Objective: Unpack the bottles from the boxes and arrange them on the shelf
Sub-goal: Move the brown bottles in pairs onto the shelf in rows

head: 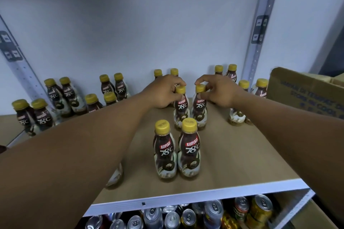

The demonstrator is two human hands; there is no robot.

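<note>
Stocking up: a person's left hand (164,92) and right hand (220,91) are each pinching a yellow cap, fingers and thumb curled round the tops of the left bottle (181,107) and right bottle (200,106), which are standing side by side mid-shelf (242,154) behind a front pair (164,150). The small, apparently full plastic bottles are looking light and stiff, though their glossy sleeves are probably slippery, making the cap or narrow neck the surest hold. A cardboard box (305,95) is sitting at the right.
</note>
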